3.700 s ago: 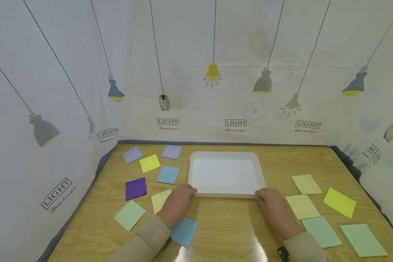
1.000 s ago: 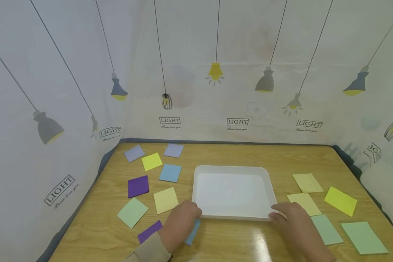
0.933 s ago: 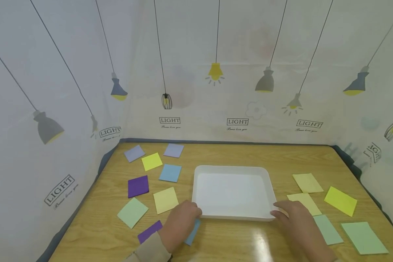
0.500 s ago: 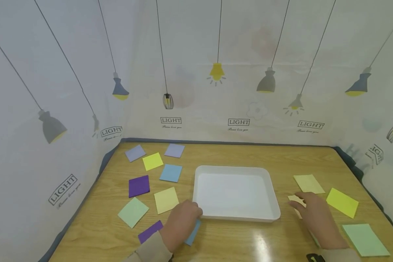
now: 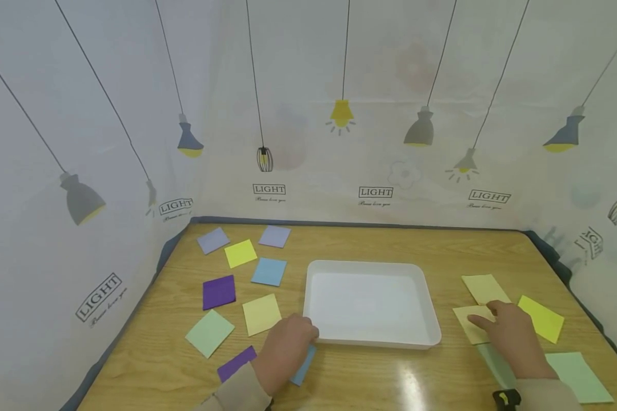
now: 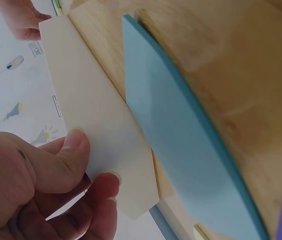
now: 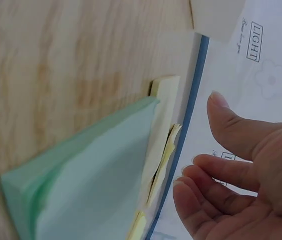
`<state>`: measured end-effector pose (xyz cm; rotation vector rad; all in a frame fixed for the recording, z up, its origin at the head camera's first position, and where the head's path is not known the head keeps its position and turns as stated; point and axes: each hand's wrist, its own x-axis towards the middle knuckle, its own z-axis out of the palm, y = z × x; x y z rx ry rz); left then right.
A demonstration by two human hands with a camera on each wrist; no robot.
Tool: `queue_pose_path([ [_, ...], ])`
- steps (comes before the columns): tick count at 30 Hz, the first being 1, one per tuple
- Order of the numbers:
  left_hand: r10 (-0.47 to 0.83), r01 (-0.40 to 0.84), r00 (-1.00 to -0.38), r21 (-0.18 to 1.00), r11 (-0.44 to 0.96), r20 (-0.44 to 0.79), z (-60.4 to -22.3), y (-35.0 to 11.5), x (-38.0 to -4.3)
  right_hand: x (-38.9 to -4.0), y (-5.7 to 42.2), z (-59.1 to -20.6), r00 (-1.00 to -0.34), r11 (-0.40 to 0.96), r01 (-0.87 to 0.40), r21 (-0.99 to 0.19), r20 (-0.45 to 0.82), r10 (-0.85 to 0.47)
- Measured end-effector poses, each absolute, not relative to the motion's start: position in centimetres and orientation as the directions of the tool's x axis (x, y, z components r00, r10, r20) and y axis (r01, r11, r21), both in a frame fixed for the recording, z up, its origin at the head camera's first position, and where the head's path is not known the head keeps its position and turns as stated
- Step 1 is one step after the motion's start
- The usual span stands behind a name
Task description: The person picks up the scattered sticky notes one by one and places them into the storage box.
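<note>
A shallow white tray (image 5: 370, 302) lies on the wooden table with nothing in it. My left hand (image 5: 288, 348) holds its near left corner; in the left wrist view, thumb and curled fingers meet the tray's side wall (image 6: 98, 105). Beside that hand lies a blue sticky-note pad (image 6: 175, 130), partly covered in the head view. Over the right-hand pads, my right hand (image 5: 514, 334) hovers near a pale yellow pad (image 5: 470, 328). The right wrist view shows its thumb and fingers (image 7: 220, 170) apart with nothing between them. A green pad (image 7: 101, 160) lies below it.
Purple (image 5: 219, 292), pale yellow (image 5: 262, 314), light green (image 5: 209, 334) and other pads spread over the left side. At right are another pale yellow pad (image 5: 485, 288), a bright yellow one (image 5: 542, 319) and a green one (image 5: 578, 377). A lamp-printed curtain (image 5: 308, 137) encloses the table.
The tray came nearer while both hands held it. My right hand then let go of its corner and moved right, over the pads. The left hand stayed at its corner.
</note>
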<state>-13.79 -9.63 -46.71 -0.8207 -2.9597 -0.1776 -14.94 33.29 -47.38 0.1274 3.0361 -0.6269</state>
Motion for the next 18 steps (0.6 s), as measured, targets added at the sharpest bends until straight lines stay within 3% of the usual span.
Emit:
queue_pose_path([
  [18, 0.497, 0.504, -0.863, 0.130, 0.854, 0.089, -46.5, -9.6, -13.8, -16.1, 35.4, -48.7, -0.957, 0.868, 0.245, -0.431, -0.250, 0.146],
])
